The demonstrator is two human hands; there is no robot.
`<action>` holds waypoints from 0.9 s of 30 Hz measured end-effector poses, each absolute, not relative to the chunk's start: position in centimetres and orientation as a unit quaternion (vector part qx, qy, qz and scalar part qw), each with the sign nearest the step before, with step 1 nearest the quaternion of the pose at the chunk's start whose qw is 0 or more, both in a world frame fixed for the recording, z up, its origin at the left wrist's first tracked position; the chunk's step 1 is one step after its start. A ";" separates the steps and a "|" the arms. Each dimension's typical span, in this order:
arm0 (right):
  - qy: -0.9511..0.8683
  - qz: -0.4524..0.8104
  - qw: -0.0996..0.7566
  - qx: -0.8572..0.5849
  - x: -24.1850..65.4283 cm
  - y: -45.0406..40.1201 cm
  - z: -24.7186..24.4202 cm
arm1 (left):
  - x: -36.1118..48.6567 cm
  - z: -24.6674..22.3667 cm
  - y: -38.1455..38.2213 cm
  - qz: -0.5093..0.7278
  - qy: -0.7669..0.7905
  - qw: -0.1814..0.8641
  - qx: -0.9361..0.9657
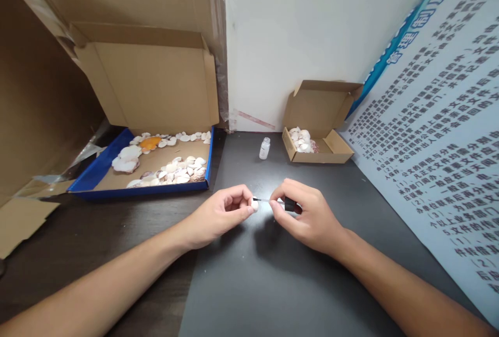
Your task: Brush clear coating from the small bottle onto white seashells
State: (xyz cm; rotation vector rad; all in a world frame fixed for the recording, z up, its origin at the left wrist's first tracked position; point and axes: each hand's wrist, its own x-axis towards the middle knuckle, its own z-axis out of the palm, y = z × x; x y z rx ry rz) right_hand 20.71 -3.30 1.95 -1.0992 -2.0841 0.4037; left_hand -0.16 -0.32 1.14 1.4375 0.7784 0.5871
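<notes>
Between the thumb and fingers of my left hand [222, 212] is a small white seashell [254, 205], partly covered by the fingertips. My right hand [302, 212] is closed around the black cap of a small brush [289, 205]. The brush's thin stem points left, and its dark tip meets the shell or lies just over it; which one I cannot tell. Beyond both hands, a small glass bottle [264, 148] stands upright on the dark table with its mouth uncapped.
At the left, an open blue-rimmed cardboard box [191, 187] holds many shells, one of them orange. A smaller open cardboard box [323, 157] with white shells stands at the back right. A printed poster [440, 134] runs along the right side, and cut cardboard [23, 222] lies far left.
</notes>
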 end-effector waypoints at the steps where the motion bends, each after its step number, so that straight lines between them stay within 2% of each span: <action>1: -0.807 0.156 0.368 -0.434 20.7 -3.3 1.9 | -0.2 1.1 -0.3 0.257 0.344 0.646 0.631; 27: -0.804 0.154 0.377 -0.433 20.8 -3.3 2.1 | -0.4 0.4 0.1 0.302 0.343 0.707 0.540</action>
